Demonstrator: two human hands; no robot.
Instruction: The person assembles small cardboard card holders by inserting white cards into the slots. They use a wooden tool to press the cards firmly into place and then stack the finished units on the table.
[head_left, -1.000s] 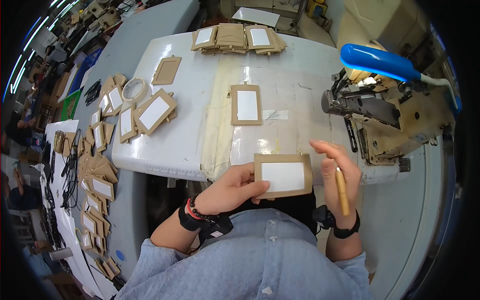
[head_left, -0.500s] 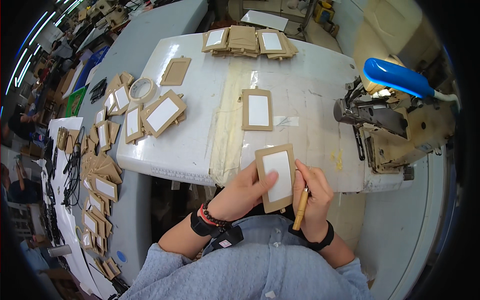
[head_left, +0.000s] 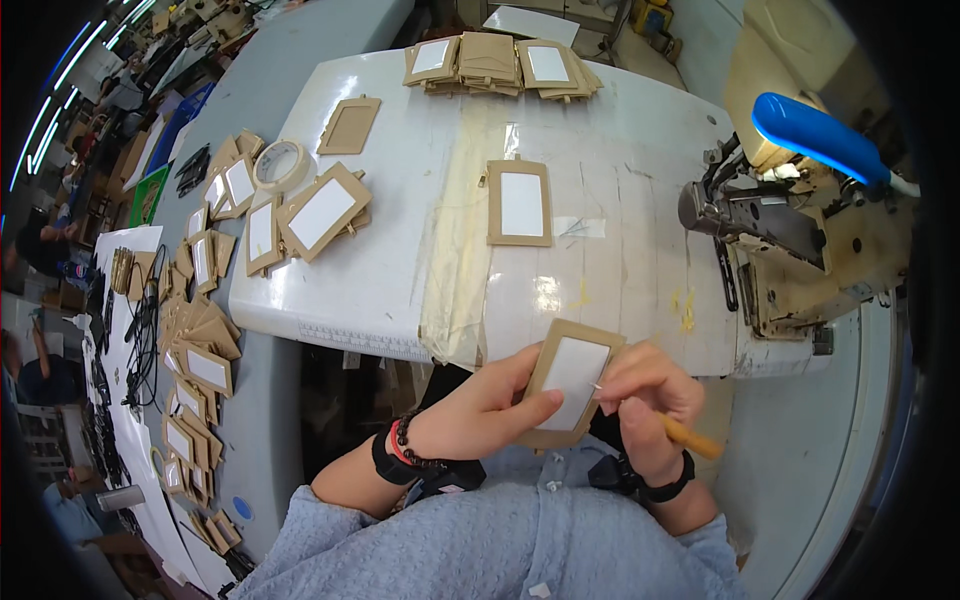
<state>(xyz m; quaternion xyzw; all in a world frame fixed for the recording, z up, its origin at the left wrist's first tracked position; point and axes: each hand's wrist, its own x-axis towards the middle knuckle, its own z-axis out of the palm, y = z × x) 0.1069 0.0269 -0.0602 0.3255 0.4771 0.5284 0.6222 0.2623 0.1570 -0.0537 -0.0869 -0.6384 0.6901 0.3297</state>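
At the near edge of a white table (head_left: 390, 255), my left hand (head_left: 470, 410) grips a tan card holder (head_left: 573, 370), thumb on its pale face, its long axis slanting from lower left to upper right. My right hand (head_left: 655, 400), the nearer to the holder's right long edge, is closed around a wooden-handled tool (head_left: 690, 437) — its thin metal tip pointing left, at that edge. My left fingers behind the holder are hidden, my hand covers part of its left side, and whether the tip touches or merely hovers — I cannot tell.
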